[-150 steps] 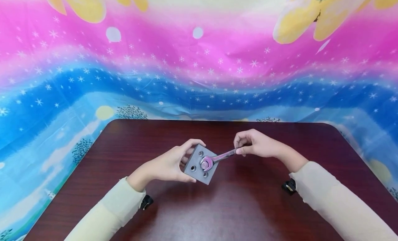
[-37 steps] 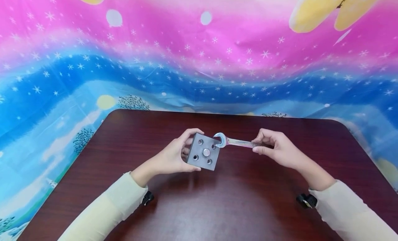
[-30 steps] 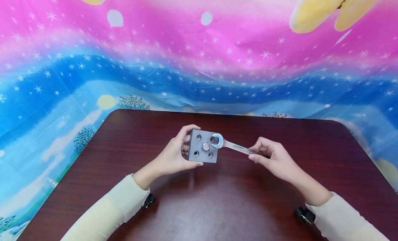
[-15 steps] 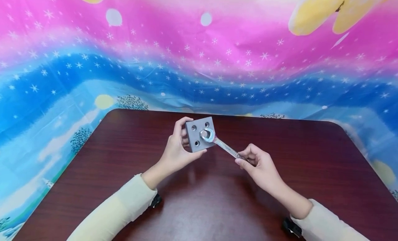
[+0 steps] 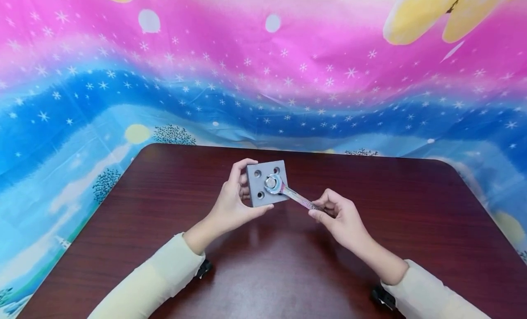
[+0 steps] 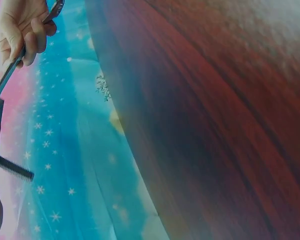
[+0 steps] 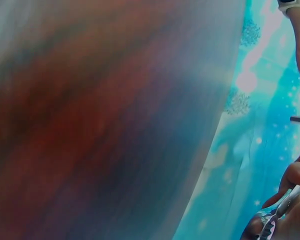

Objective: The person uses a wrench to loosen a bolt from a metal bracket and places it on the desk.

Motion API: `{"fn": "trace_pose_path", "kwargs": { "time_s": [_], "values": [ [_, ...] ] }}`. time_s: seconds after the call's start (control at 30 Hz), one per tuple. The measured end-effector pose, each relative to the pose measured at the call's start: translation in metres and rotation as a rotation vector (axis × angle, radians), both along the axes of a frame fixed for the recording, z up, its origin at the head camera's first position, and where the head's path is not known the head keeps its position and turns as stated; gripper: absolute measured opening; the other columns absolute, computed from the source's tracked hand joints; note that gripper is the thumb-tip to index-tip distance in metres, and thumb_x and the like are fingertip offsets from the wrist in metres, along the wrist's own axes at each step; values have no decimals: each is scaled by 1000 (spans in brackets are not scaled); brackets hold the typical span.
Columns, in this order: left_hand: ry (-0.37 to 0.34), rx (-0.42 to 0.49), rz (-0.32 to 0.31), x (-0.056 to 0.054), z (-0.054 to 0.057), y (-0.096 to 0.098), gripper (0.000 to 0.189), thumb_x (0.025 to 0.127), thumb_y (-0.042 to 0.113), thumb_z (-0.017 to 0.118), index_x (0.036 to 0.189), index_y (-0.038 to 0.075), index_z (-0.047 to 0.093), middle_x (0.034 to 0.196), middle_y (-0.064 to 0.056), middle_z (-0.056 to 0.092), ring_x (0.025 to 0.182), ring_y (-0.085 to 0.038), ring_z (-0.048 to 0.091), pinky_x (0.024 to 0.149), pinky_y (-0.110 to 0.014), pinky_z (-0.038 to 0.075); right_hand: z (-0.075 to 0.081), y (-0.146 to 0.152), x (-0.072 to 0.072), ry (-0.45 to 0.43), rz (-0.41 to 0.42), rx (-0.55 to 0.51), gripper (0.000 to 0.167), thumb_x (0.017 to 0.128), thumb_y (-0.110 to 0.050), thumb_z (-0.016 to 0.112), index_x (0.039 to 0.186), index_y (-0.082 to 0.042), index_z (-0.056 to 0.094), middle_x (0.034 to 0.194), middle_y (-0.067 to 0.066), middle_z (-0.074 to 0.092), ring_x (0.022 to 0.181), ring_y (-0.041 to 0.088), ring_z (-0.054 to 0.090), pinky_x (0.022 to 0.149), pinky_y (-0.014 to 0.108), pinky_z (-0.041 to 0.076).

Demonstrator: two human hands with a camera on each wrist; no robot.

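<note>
A gray block [image 5: 257, 185] is held by the left hand [image 5: 234, 206], fingers [image 5: 243, 164] wide around it. A wrench [image 5: 294, 198], pinched by the right hand [image 5: 342, 218], seems hooked around a bolt [image 5: 270, 182].

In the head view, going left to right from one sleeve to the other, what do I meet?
Left sleeve → left hand → grey block → wrench handle → right hand → right sleeve.
</note>
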State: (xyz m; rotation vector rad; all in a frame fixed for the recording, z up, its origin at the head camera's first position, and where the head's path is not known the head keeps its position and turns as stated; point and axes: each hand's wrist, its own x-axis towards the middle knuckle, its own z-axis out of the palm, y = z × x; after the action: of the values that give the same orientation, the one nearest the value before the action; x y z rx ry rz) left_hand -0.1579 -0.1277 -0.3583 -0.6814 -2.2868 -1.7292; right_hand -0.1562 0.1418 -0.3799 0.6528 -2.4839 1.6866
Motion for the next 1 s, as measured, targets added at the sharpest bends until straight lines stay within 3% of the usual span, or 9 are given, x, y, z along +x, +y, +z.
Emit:
{"fn": "trace_pose_path", "kwargs": {
  "time_s": [0.17, 0.43, 0.6, 0.87, 1.0],
  "values": [
    [-8, -26, -88, 2, 2, -5, 95, 68, -3, 87, 142, 15, 30, 109, -13, 72, 81, -15, 73, 73, -31, 61, 2, 9, -9, 25, 59, 27, 15, 85, 6, 71, 86, -3, 59, 86, 21, 73, 63, 5, 63, 54, 27, 53],
    [-89, -134, -219, 5, 4, -18, 95, 69, 2, 89, 142, 22, 32, 107, -11, 70, 78, -15, 71, 68, -31, 61, 7, 22, -29, 61, 258, 45, 12, 84, 7, 71, 85, -2, 63, 75, 11, 71, 58, 13, 59, 51, 25, 48],
    [-137, -189, -301, 5, 5, -22, 93, 70, 4, 89, 141, 23, 32, 104, -8, 70, 74, -16, 68, 67, -33, 60, 15, 29, -40, 90, 303, 111, 12, 83, 1, 75, 83, -5, 65, 80, 13, 73, 65, 4, 62, 52, 23, 47],
    [-170, -261, -429, 3, 7, -23, 90, 71, 6, 88, 141, 19, 32, 111, -7, 71, 79, -14, 69, 76, -31, 60, 34, 32, -61, 64, 436, 208, 10, 85, -7, 76, 82, -5, 67, 81, 7, 72, 63, 14, 60, 56, 25, 51],
    [-191, -300, -505, 2, 7, -21, 88, 72, 7, 87, 140, 20, 33, 113, -6, 70, 83, -12, 69, 78, -31, 59, 42, 30, -69, 76, 478, 297, 10, 81, -5, 78, 82, -11, 70, 82, 2, 73, 70, 9, 61, 61, 25, 50]
  ]
}}
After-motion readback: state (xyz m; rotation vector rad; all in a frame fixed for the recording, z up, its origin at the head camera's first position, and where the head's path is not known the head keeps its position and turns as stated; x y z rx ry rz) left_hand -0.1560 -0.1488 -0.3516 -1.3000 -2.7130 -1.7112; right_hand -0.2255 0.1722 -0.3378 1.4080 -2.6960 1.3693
